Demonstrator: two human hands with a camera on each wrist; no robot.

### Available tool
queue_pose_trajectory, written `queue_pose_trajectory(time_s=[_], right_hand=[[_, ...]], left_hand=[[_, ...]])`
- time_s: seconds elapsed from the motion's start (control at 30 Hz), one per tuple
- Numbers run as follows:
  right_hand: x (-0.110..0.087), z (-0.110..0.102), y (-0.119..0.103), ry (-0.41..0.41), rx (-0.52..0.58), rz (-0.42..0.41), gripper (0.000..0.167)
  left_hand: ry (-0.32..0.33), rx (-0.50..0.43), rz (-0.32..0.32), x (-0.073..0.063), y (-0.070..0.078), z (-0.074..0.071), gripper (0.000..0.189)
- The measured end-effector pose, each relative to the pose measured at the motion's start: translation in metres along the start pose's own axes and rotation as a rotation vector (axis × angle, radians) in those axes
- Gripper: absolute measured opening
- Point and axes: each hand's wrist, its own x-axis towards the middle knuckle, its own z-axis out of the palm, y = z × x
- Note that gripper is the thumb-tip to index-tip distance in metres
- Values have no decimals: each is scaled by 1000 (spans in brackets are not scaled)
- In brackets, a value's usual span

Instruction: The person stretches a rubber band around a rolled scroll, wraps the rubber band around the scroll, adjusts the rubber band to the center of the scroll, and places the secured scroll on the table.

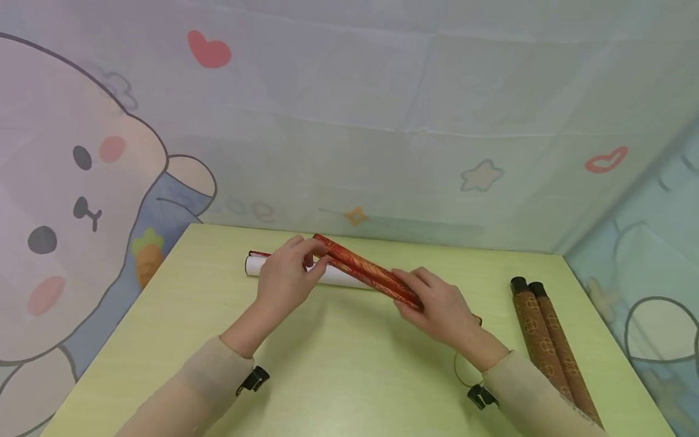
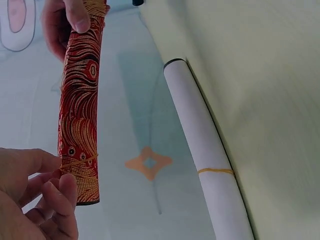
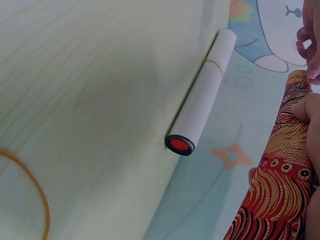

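Note:
A roll of red and gold patterned fabric (image 1: 363,270) is held slantwise above the table. My right hand (image 1: 434,303) grips it toward its near end, fingers and thumb wrapped round it. At the far end my left hand (image 1: 286,273) pinches a thin yellow rubber band (image 2: 80,162), which crosses over the roll close to its tip. Behind and below lies a white roll (image 1: 344,277), with another yellow band (image 2: 216,171) round it. Its end, seen in the right wrist view, has a black rim and a red inside (image 3: 180,144).
Two brown patterned rolls (image 1: 543,340) with black ends lie side by side at the table's right. A loose rubber band (image 3: 41,192) rests on the table (image 1: 349,376) below my right wrist. A printed cloth (image 1: 349,121) hangs behind the table.

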Motion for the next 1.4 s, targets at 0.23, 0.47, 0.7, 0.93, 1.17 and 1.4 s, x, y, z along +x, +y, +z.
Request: queue_pose_trajectory(time_s=[0.23,0.47,0.7,0.93,1.17,1.4], right_hand=[[3,1,0,29,-11,-36,56],[4,3,2,35,-26,-58,56],[4,3,4,18,-80,-101,59],[9,3,5,0,-156,-149,55],[13,2,4,-57,-211,-145,52],[21,0,4,-112,-234,-115,50]], left_hand=[[-54,-222,-154,6,-2,1,7],[-107,-420,-272,10,-3,3,11],[-198,-685,-492,9,-1,2,19],[-228,-732,-590,8,1,4,17],[-280,-545,-530,2,-7,14,16],[-280,-331,-439,0,-11,17,14]])
